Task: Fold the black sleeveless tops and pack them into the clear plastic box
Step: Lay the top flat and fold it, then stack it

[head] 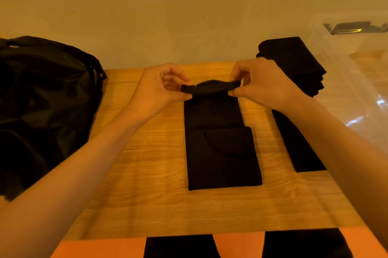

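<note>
2 hands (pixel 159 87) (pixel 260 83) outstretched, fingers (pixel 235 93) pinching top's (pixel 218 142) far edge

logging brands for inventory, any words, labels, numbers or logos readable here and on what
None can be read.
On the clear plastic box: the dark strip near its top has a yellowish streak, too blurred to tell if it is writing.
On the black bag: no logo or label shows.
On the black sleeveless top being folded and the folded stack: no tag or print shows.
</note>
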### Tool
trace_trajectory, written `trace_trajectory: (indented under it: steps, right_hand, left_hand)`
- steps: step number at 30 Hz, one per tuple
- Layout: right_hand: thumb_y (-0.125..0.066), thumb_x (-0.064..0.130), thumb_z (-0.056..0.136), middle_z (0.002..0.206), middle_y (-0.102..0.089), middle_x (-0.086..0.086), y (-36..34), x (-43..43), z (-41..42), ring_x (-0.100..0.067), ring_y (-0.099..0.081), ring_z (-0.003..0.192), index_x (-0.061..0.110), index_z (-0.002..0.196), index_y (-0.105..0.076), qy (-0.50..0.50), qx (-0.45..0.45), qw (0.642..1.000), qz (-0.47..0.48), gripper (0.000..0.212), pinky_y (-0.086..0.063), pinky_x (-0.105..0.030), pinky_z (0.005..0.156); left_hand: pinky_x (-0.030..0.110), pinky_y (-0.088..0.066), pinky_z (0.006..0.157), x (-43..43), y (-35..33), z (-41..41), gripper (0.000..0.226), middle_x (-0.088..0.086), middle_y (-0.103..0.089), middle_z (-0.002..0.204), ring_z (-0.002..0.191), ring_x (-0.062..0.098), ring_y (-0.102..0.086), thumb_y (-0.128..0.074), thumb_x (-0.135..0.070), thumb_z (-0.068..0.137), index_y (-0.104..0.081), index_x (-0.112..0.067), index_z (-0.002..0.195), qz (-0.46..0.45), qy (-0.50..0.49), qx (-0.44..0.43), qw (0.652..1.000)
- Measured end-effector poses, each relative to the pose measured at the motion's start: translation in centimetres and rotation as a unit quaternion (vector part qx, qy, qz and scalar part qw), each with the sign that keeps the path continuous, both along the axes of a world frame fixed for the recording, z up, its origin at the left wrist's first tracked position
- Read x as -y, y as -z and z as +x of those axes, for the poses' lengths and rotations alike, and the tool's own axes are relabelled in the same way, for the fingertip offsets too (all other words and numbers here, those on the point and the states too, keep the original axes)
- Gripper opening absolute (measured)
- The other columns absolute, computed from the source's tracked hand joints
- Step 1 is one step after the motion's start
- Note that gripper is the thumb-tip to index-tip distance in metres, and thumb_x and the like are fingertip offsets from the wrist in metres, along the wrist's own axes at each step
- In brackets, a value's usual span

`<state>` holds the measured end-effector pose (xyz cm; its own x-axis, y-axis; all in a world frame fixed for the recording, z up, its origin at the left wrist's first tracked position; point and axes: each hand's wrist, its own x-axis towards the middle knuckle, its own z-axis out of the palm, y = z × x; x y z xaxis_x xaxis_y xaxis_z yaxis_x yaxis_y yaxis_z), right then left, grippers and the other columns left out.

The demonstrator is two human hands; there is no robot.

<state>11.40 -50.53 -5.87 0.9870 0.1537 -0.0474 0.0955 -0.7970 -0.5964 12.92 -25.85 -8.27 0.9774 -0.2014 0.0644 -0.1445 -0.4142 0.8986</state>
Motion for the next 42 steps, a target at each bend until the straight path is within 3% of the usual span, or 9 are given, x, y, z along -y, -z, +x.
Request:
trace_trajectory:
  steps: [11,17,21,25,27,30,33,38,42]
  right_hand:
    - [-0.078,0.01,0.085,0.095,-0.06,0.012,3.0,1.5,-4.2,-0.002,-0.053,0.083,0.026,0.097,-0.074,-0.089,0.059,0.99,-0.097,0.021,-0.039,-0.012,0.072]
    - [-0.069,0.009,0.092,0.115,-0.061,0.004,3.2,1.5,-4.7,-0.014,-0.057,0.108,0.026,0.111,-0.072,-0.112,0.056,0.98,-0.155,0.026,-0.051,-0.034,0.093]
    - [-0.064,0.003,0.09,0.115,-0.06,0.004,3.4,1.4,-5.0,-0.016,-0.057,0.107,0.021,0.105,-0.074,-0.083,0.097,0.983,-0.133,0.026,-0.049,-0.031,0.09]
    - [-0.057,0.0,0.09,0.114,-0.063,0.0,3.8,-0.1,-3.6,-0.018,-0.059,0.106,0.016,0.111,-0.072,-0.058,0.175,0.978,-0.101,0.03,-0.048,-0.037,0.096]
    - [-0.052,0.009,0.098,0.133,-0.061,-0.006,4.4,-1.2,-2.6,-0.024,-0.055,0.124,0.015,0.132,-0.062,-0.06,0.172,0.976,-0.118,0.036,-0.042,-0.038,0.106]
    - [-0.031,0.038,0.108,0.166,-0.022,-0.007,6.0,-2.2,-2.2,-0.024,-0.016,0.154,0.015,0.159,-0.026,-0.094,0.062,0.977,-0.182,0.056,-0.017,-0.04,0.125]
    - [-0.014,0.05,0.107,0.169,0.005,0.002,7.6,-1.5,-2.6,-0.012,0.011,0.154,0.02,0.161,-0.002,-0.091,-0.013,0.977,-0.194,0.063,0.007,-0.031,0.124]
    - [-0.008,0.048,0.107,0.168,0.011,-0.001,7.8,-1.0,-2.7,-0.013,0.015,0.153,0.019,0.161,0.005,-0.048,-0.012,0.976,-0.214,0.062,0.015,-0.027,0.116]
    - [-0.008,0.047,0.105,0.168,-0.003,-0.01,6.5,-1.0,-3.3,-0.021,0.006,0.155,0.01,0.161,-0.007,-0.014,0.103,0.974,-0.2,0.067,0.007,-0.033,0.123]
  left_hand:
    - [0.006,-0.043,0.085,-0.1,3.5,-4.4,0.033,-0.012,-0.074,0.093,0.092,-0.005,-0.068,-0.084,0.001,0.076,-0.075,-0.017,0.102,0.131,0.068,0.064,0.987]
    - [0.003,-0.041,0.083,-0.4,3.6,-4.8,0.041,-0.01,-0.072,0.099,0.101,-0.002,-0.061,-0.075,0.01,0.078,-0.076,-0.018,0.107,0.162,0.08,0.118,0.977]
    - [0.005,-0.038,0.079,-0.1,3.3,-5.1,0.047,-0.012,-0.073,0.102,0.103,0.002,-0.059,-0.059,0.015,0.081,-0.072,-0.021,0.109,0.128,0.038,0.109,0.985]
    - [0.009,-0.042,0.094,2.0,2.6,-4.3,0.031,-0.003,-0.062,0.13,0.119,0.0,-0.053,-0.051,-0.004,0.1,-0.064,-0.015,0.126,0.101,-0.023,0.093,0.99]
    - [0.022,-0.025,0.119,3.5,2.9,-3.8,0.045,0.0,-0.039,0.159,0.145,0.008,-0.032,-0.042,-0.025,0.108,-0.042,-0.016,0.152,0.2,0.002,0.077,0.977]
    - [0.028,0.004,0.123,4.7,4.1,-4.3,0.064,-0.001,0.003,0.17,0.155,0.011,0.006,-0.022,-0.046,0.109,-0.004,-0.017,0.163,0.334,0.083,0.027,0.938]
    - [0.035,0.009,0.126,4.3,5.9,-5.2,0.066,-0.004,0.017,0.168,0.152,0.009,0.021,-0.013,-0.053,0.107,0.009,-0.022,0.161,0.412,0.101,0.046,0.904]
    - [0.036,0.009,0.126,2.5,5.5,-3.9,0.059,-0.008,0.021,0.167,0.151,0.007,0.024,-0.006,-0.048,0.107,0.015,-0.028,0.159,0.414,0.097,0.009,0.905]
    - [0.024,0.008,0.123,1.6,3.3,-4.0,0.054,-0.01,0.017,0.168,0.152,0.004,0.018,-0.008,-0.04,0.111,0.009,-0.028,0.16,0.257,0.034,-0.018,0.966]
